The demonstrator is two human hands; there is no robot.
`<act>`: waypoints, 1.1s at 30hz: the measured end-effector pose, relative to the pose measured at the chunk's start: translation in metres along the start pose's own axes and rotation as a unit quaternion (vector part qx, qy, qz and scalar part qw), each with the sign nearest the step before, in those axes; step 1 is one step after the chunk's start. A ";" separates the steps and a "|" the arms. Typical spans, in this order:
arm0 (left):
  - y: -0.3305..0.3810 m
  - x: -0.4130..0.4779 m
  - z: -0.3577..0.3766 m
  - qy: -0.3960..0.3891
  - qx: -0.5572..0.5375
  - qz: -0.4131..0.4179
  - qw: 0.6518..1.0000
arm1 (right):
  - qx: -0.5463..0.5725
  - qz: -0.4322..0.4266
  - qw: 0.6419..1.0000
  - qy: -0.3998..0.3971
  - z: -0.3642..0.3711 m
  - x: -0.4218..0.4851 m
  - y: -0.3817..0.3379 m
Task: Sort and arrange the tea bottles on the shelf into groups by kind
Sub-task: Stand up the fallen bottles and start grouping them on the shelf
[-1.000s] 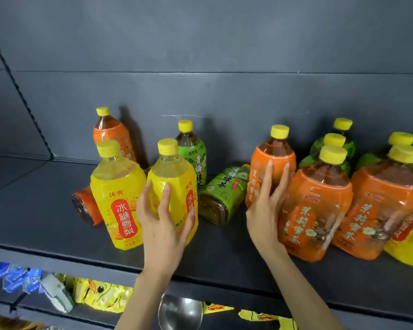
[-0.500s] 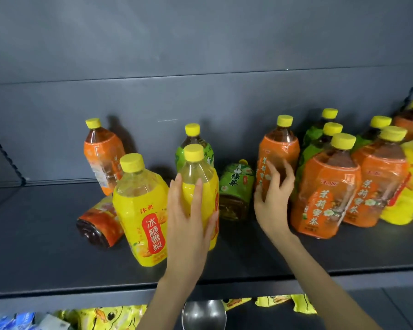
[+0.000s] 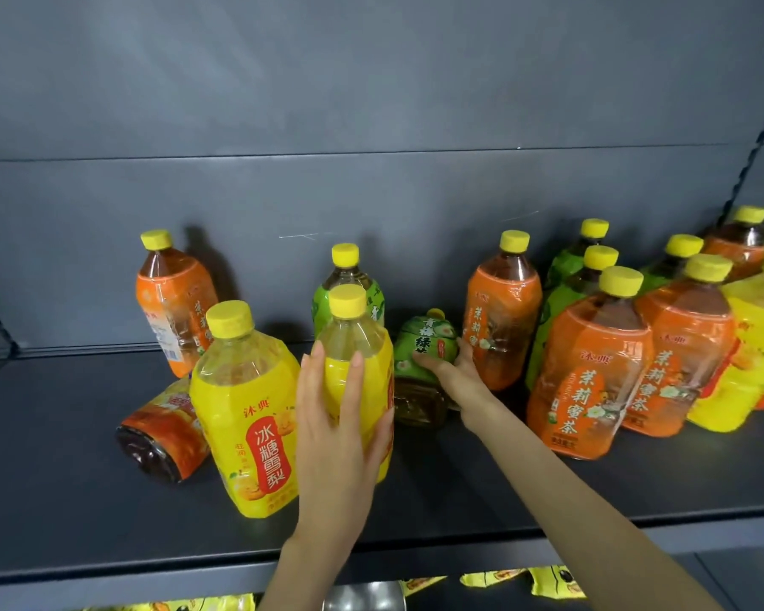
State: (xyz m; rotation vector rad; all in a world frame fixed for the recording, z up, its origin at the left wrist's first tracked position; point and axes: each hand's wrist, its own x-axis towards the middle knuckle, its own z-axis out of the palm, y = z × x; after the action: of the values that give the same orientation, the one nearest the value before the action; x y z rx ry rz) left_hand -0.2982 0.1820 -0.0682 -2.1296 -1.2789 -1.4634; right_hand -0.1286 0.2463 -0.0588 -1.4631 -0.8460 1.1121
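Observation:
A dark shelf (image 3: 62, 500) carries mixed tea bottles with yellow caps. My left hand (image 3: 336, 434) grips an upright yellow bottle (image 3: 362, 341) from the front, thumb round its right side. Another yellow bottle (image 3: 248, 412) stands just left of it. My right hand (image 3: 455, 372) reaches behind to a green bottle (image 3: 420, 341) lying on its side, fingers over its label and thumb on the far side. An orange bottle (image 3: 164, 429) lies at the left, one orange bottle (image 3: 177, 302) stands behind it, and another (image 3: 503, 315) beside my right hand. An upright green bottle (image 3: 349, 280) is partly hidden.
At the right stands a tight cluster of orange bottles (image 3: 587, 377), green bottles (image 3: 565, 275) and a yellow one (image 3: 755, 346). The shelf's front edge (image 3: 415, 562) runs below my wrists. Yellow packets (image 3: 548, 582) and a metal bowl (image 3: 362, 599) show on the level below.
My right hand has left the upright orange bottle and dropped left onto the lying green bottle. My left hand stays on the yellow bottle. The view has shifted right.

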 end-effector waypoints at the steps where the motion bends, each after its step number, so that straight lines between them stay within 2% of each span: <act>1: 0.000 0.000 0.000 0.001 -0.002 -0.002 1.000 | 0.010 -0.008 1.000 0.001 0.000 0.000 0.001; 6: 0.002 0.002 -0.002 0.005 -0.008 -0.004 1.000 | 0.025 -0.054 0.998 0.007 0.002 -0.003 0.007; 14: 0.001 0.001 -0.004 -0.006 -0.018 -0.015 1.000 | 0.021 -0.175 0.984 0.022 0.000 -0.013 0.027; 21: 0.002 0.001 -0.003 -0.003 -0.021 -0.016 1.000 | -0.138 -0.318 0.937 0.048 -0.008 -0.026 0.035; 30: 0.001 -0.001 -0.001 -0.003 -0.012 -0.017 1.000 | -0.268 -0.383 0.884 0.006 -0.022 -0.027 0.043; 33: 0.002 -0.002 -0.002 -0.003 -0.010 -0.019 1.000 | -0.258 -0.378 0.889 -0.003 -0.026 -0.027 0.045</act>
State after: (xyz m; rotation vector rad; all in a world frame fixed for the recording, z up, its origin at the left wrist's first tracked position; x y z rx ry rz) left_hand -0.2983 0.1786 -0.0684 -2.1342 -1.3190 -1.4929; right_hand -0.1152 0.2041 -0.0979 -1.3282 -1.6241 0.3015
